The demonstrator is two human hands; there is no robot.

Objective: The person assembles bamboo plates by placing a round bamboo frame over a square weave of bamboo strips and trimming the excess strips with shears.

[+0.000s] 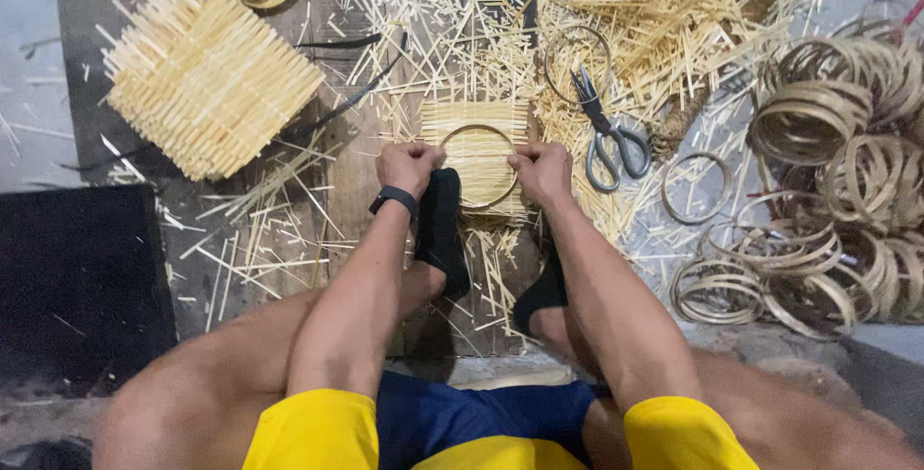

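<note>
Your left hand and right hand both clamped on bamboo ring, ring atop slat mat, scissors just right, loose rings piled far right

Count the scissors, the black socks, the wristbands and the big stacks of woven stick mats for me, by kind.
Scissors: 1
Black socks: 2
Wristband: 1
Mat stack: 1
Total: 5

Yellow sleeves; black wristband; black socks
</note>
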